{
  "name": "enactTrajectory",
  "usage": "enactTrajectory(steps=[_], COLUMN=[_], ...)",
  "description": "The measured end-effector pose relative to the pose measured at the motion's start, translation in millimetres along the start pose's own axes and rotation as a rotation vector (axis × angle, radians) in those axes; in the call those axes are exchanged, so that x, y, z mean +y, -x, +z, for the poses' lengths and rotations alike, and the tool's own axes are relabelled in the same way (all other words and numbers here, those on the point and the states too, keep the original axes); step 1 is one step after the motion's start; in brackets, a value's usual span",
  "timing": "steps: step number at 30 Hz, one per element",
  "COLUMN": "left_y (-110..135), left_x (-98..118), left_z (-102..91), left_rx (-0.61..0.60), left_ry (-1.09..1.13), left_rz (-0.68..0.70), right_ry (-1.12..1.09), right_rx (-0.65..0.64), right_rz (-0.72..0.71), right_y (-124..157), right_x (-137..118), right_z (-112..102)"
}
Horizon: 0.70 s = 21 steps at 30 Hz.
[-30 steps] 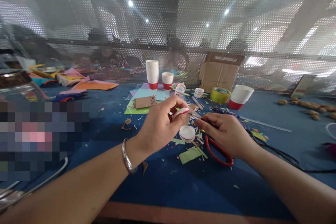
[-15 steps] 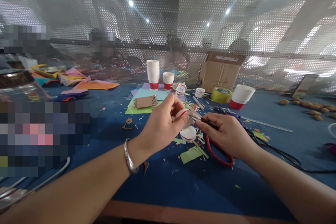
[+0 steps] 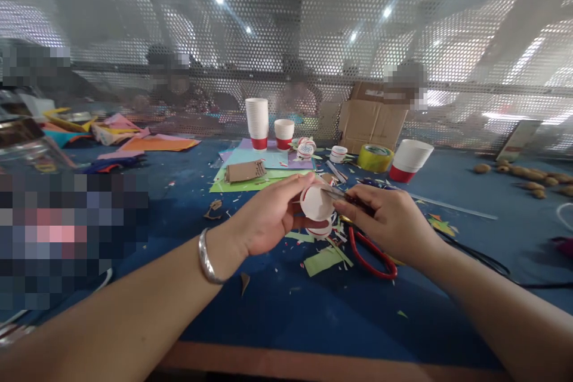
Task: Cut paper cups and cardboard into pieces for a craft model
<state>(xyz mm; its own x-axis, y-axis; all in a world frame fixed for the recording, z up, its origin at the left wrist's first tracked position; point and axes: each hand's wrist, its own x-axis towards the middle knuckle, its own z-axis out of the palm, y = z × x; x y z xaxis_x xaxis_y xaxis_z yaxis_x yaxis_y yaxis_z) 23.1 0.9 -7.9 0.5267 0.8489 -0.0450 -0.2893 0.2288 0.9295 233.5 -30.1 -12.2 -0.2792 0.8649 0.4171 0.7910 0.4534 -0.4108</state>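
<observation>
The cut-off bottom of a paper cup (image 3: 317, 203), white with a red rim, is gripped in my left hand (image 3: 271, 215). Its round face is turned toward me. My right hand (image 3: 385, 215) closes around a slim tool with a metal tip (image 3: 330, 192) and dark handle; its exact kind is hidden by my fingers. The tip touches or lies very near the upper right rim. Below my left fingers is another white and red cup piece (image 3: 319, 231). A red scissor handle (image 3: 373, 256) lies on the table under my right hand.
Stacked paper cups (image 3: 256, 122) stand behind, and more cups (image 3: 409, 160) at the right. Also there are yellow tape (image 3: 375, 157), a cardboard box (image 3: 371, 122), folded brown cardboard (image 3: 245, 171), green paper scraps (image 3: 322, 259) and walnut-like brown pieces (image 3: 521, 174).
My left hand has turned the cup bottom so its round face shows more, and the fingers have shifted around it. The tool stays at its rim.
</observation>
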Motion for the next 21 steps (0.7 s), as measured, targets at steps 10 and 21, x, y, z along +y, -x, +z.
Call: enactTrajectory(steps=[10, 21], left_y=[0, -5], left_x=[8, 14], left_z=[-13.6, -24.7], left_rx=[-0.198, -0.195], left_ry=[-0.021, -0.372], left_rz=[-0.135, 0.162], right_ry=[-0.015, -0.084], right_rx=[-0.003, 0.032], right_rz=[-0.032, -0.035], right_y=[1, 1], right_x=[-1, -4], right_z=[-3, -5])
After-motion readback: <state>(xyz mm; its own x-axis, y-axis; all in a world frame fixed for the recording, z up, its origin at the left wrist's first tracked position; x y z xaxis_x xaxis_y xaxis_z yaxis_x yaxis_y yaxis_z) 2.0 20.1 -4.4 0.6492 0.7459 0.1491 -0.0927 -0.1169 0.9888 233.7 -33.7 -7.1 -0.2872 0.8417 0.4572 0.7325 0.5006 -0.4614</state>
